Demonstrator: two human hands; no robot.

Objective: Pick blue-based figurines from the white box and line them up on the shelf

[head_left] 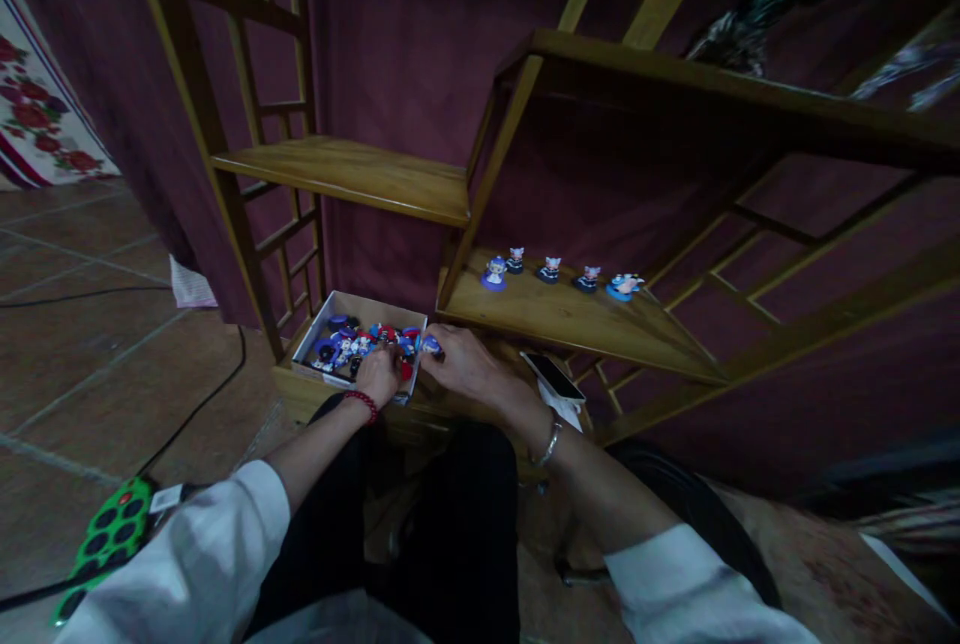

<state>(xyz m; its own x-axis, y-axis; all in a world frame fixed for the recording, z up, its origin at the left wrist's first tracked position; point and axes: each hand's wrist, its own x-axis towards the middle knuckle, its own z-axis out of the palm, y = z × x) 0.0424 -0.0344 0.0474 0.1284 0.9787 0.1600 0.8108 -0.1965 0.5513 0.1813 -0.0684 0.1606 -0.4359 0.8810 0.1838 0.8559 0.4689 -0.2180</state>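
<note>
A shallow cardboard box [375,308] full of small purple, blue, red and black figurines sits on the low wooden ledge. My left hand [380,374] reaches into it from the front, fingers down among the figurines; its fingertips are partly hidden, and whether they grip one is unclear. At the box's right edge, my right hand [463,361] is closed around a small purple-blue figurine [431,345]. On the shelf to the right, a purple-based figurine [494,273], several dark-based ones [549,270] and a blue-based one [624,285] stand in a loose row.
A bare wooden shelf [360,172] juts out above the box. A phone [553,377] lies right of my right hand. Upright posts frame the shelves. On the tiled floor at lower left are a green power strip [112,534] and black cables. A dark chair [697,504] stands at lower right.
</note>
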